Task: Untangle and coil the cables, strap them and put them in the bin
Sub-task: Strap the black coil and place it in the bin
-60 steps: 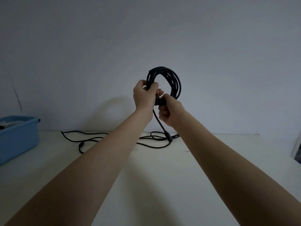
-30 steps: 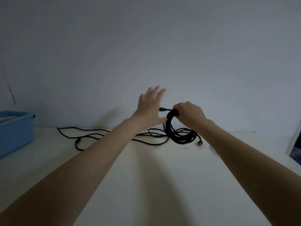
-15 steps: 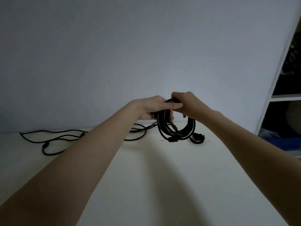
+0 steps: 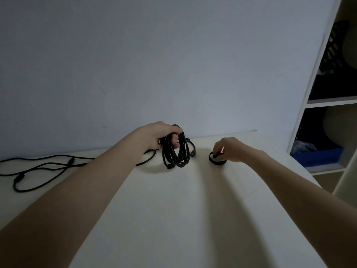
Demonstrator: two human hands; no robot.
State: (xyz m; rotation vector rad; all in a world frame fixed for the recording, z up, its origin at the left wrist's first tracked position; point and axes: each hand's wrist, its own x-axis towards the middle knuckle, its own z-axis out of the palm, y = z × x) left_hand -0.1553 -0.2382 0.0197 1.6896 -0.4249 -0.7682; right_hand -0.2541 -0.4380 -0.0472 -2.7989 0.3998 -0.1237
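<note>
**Coil held in one hand, strap roll under the other**

I see a pale table (image 4: 173,219) running to a plain wall, with both bare arms reaching out from the near edge.

My left hand (image 4: 160,136) is at the far middle of the table, its fingers curled tight round the top of a coiled black cable (image 4: 176,153). The loops hang down from the fist and their lower ends rest on the table, with a plug (image 4: 193,154) poking out just to the right. I judge the grip is there to keep the loops from springing apart before they are bound.

My right hand (image 4: 229,148) sits to the right of the coil, apart from it. Its fingertips pinch at a small black roll of strap (image 4: 217,160) lying on the table, probably to free a length for tying the coil. Exactly how much strap is pulled loose I cannot tell.

On the far left, a second black cable (image 4: 38,163) lies loose and tangled on the table, still to be coiled.

A white shelf unit (image 4: 309,105) stands at the right edge, with dim items on its shelves. The bin for the finished coils is not in view.
</note>
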